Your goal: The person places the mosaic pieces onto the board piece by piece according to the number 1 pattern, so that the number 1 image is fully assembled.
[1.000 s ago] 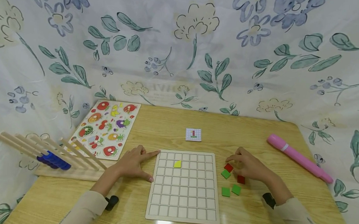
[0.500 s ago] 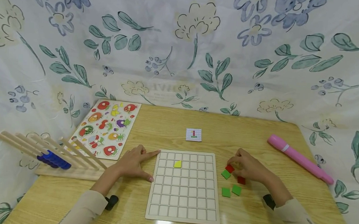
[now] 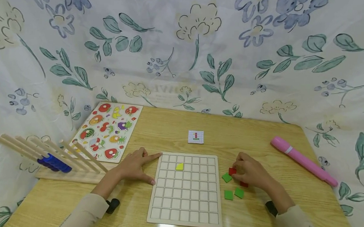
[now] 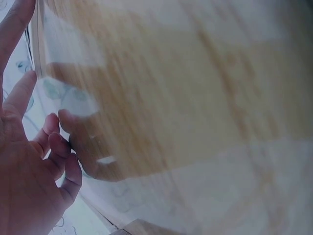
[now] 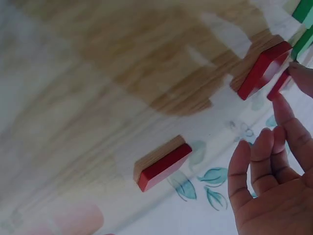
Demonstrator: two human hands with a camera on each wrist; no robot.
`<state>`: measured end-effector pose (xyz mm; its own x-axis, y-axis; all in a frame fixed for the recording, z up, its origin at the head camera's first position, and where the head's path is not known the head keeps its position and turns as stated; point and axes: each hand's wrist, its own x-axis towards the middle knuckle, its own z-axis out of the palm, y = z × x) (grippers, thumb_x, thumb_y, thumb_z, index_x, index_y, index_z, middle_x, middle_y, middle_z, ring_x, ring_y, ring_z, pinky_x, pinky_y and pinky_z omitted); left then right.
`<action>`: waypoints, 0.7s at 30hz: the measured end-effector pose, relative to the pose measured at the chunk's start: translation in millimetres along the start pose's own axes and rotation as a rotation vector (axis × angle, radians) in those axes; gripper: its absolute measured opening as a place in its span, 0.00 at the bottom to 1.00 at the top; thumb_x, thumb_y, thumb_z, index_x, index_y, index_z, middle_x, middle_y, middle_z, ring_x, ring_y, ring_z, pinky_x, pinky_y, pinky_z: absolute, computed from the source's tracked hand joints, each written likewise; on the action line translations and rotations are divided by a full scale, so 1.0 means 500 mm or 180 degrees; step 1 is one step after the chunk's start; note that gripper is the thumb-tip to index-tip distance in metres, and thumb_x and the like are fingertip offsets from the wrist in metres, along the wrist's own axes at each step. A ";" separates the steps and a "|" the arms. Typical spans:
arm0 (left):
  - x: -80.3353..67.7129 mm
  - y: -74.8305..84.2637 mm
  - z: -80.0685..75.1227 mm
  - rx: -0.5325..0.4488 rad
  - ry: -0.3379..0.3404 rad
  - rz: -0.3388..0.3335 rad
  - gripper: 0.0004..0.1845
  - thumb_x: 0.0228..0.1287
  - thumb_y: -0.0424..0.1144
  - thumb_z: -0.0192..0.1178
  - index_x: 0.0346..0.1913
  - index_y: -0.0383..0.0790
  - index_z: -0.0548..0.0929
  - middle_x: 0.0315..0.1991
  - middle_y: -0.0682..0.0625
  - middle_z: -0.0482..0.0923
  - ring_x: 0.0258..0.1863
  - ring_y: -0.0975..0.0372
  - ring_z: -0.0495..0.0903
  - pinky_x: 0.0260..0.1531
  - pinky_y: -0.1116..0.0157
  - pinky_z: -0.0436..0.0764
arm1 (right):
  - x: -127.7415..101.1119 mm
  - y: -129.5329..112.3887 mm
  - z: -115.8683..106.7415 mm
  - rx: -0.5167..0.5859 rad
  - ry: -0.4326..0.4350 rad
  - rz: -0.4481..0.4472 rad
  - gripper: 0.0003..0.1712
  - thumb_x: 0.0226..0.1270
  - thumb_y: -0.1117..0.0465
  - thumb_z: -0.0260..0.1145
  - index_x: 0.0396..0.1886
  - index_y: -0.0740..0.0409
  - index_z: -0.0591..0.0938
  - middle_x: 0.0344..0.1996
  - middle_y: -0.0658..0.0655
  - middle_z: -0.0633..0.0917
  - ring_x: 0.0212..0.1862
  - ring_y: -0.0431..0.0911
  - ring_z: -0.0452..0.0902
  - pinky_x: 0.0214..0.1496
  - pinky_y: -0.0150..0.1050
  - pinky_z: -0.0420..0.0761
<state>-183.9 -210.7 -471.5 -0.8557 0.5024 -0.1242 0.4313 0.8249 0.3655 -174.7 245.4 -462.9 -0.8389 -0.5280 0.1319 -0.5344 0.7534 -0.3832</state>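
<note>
A wooden grid board [image 3: 184, 208] lies in front of me with one yellow tile [image 3: 179, 166] in its second row. My left hand [image 3: 136, 165] rests flat on the table against the board's left edge, fingers straight. To the right of the board, my right hand [image 3: 249, 170] pinches a red tile [image 3: 232, 171] at its fingertips; in the right wrist view the fingers close on the red tile [image 5: 279, 84]. A second red tile [image 3: 244, 184] lies half hidden under that hand. Three green tiles [image 3: 228, 194] lie beside it.
A small pattern card [image 3: 196, 136] lies behind the board. There is a pink pen [image 3: 303, 161] at the right, a fruit peg puzzle [image 3: 108, 130] at the left, and a wooden peg rack with blue rings [image 3: 53, 162] at the far left. Floral cloth surrounds the table.
My right hand has lowered and drawn its fingers together on the red tile, which shifted slightly. The left hand and the board have not moved.
</note>
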 end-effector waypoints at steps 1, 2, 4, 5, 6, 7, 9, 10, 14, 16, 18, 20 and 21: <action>0.000 0.000 0.000 -0.0001 0.0002 -0.0001 0.55 0.38 0.73 0.71 0.74 0.62 0.66 0.37 0.52 0.58 0.33 0.62 0.56 0.32 0.63 0.55 | 0.000 -0.001 0.001 0.0027 0.0026 0.0005 0.10 0.51 0.61 0.79 0.33 0.59 0.87 0.32 0.47 0.69 0.34 0.36 0.63 0.34 0.32 0.69; -0.001 0.000 0.000 -0.0005 0.0003 -0.0003 0.55 0.38 0.73 0.71 0.74 0.62 0.66 0.37 0.52 0.58 0.33 0.62 0.56 0.32 0.63 0.55 | 0.000 -0.001 0.003 0.0061 0.0048 0.0017 0.10 0.51 0.61 0.79 0.33 0.58 0.87 0.33 0.47 0.70 0.35 0.36 0.63 0.35 0.32 0.69; -0.001 0.001 0.000 -0.0013 0.0008 -0.0007 0.55 0.38 0.73 0.71 0.74 0.62 0.67 0.37 0.52 0.58 0.33 0.62 0.57 0.32 0.63 0.55 | 0.000 -0.003 0.005 0.0153 0.0096 0.0053 0.10 0.51 0.61 0.79 0.32 0.56 0.86 0.33 0.47 0.70 0.35 0.36 0.64 0.35 0.33 0.70; 0.000 0.000 0.000 -0.0020 0.0010 -0.0010 0.55 0.38 0.73 0.71 0.74 0.62 0.67 0.37 0.52 0.58 0.33 0.61 0.57 0.32 0.63 0.55 | 0.001 -0.004 0.007 0.0201 0.0127 0.0063 0.10 0.51 0.61 0.79 0.32 0.55 0.86 0.33 0.47 0.70 0.35 0.37 0.64 0.36 0.33 0.71; 0.000 0.000 0.001 -0.0026 0.0013 -0.0014 0.55 0.37 0.73 0.71 0.74 0.62 0.67 0.37 0.52 0.58 0.33 0.61 0.57 0.32 0.63 0.55 | 0.002 -0.005 0.008 0.0243 0.0145 0.0074 0.10 0.51 0.61 0.79 0.32 0.54 0.86 0.34 0.47 0.70 0.36 0.37 0.65 0.36 0.34 0.71; 0.000 0.000 0.001 -0.0030 0.0014 -0.0016 0.55 0.37 0.73 0.71 0.74 0.63 0.67 0.37 0.52 0.58 0.33 0.61 0.57 0.32 0.62 0.55 | 0.003 -0.006 0.009 0.0287 0.0163 0.0075 0.10 0.51 0.60 0.79 0.32 0.54 0.85 0.34 0.47 0.70 0.36 0.38 0.66 0.37 0.34 0.72; 0.000 -0.003 0.002 -0.0026 0.0016 -0.0015 0.55 0.37 0.73 0.71 0.74 0.63 0.67 0.37 0.52 0.58 0.33 0.61 0.56 0.32 0.62 0.55 | 0.007 -0.010 0.011 0.0357 0.0193 0.0070 0.10 0.51 0.60 0.79 0.32 0.53 0.85 0.34 0.48 0.71 0.37 0.39 0.67 0.38 0.35 0.73; 0.000 -0.004 0.002 -0.0020 0.0016 -0.0015 0.55 0.37 0.73 0.71 0.74 0.63 0.66 0.37 0.52 0.58 0.33 0.62 0.56 0.32 0.62 0.55 | 0.009 -0.013 0.012 0.0388 0.0208 0.0063 0.11 0.50 0.60 0.79 0.32 0.53 0.85 0.34 0.48 0.71 0.37 0.40 0.67 0.38 0.35 0.73; 0.001 -0.007 0.006 -0.0010 0.0025 -0.0005 0.55 0.37 0.74 0.70 0.74 0.64 0.66 0.37 0.53 0.58 0.33 0.62 0.56 0.32 0.63 0.55 | 0.020 -0.026 0.014 0.0447 0.0183 0.0027 0.11 0.51 0.60 0.79 0.33 0.53 0.85 0.34 0.48 0.71 0.37 0.40 0.67 0.39 0.35 0.73; 0.002 -0.008 0.007 0.0000 0.0028 -0.0002 0.55 0.37 0.75 0.70 0.74 0.64 0.66 0.37 0.53 0.58 0.33 0.62 0.56 0.32 0.63 0.55 | 0.025 -0.032 0.015 0.0460 0.0167 0.0016 0.11 0.51 0.60 0.79 0.33 0.54 0.85 0.34 0.49 0.71 0.37 0.40 0.67 0.39 0.34 0.72; 0.001 -0.007 0.007 -0.0002 0.0029 0.0003 0.55 0.37 0.75 0.70 0.74 0.64 0.66 0.37 0.53 0.58 0.33 0.62 0.56 0.32 0.63 0.55 | 0.030 -0.037 0.017 0.0463 0.0140 -0.0007 0.11 0.51 0.60 0.79 0.33 0.54 0.85 0.35 0.49 0.71 0.37 0.40 0.66 0.38 0.34 0.72; 0.001 -0.006 0.005 -0.0008 0.0031 0.0011 0.55 0.37 0.75 0.70 0.74 0.64 0.66 0.37 0.53 0.58 0.33 0.62 0.56 0.32 0.63 0.55 | 0.035 -0.043 0.019 0.0456 0.0126 -0.0021 0.11 0.52 0.61 0.79 0.33 0.54 0.85 0.35 0.49 0.71 0.37 0.40 0.66 0.38 0.34 0.71; 0.001 -0.005 0.005 -0.0007 0.0034 0.0017 0.55 0.37 0.75 0.70 0.74 0.64 0.66 0.37 0.53 0.58 0.33 0.62 0.56 0.32 0.63 0.55 | 0.038 -0.045 0.021 0.0433 0.0130 -0.0043 0.10 0.52 0.60 0.79 0.33 0.54 0.85 0.34 0.49 0.71 0.37 0.40 0.67 0.38 0.34 0.71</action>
<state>-184.8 -212.0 -474.7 -0.8564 0.5039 -0.1124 0.4352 0.8216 0.3681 -177.3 214.3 -461.1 -0.8368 -0.5192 0.1739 -0.5291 0.6848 -0.5012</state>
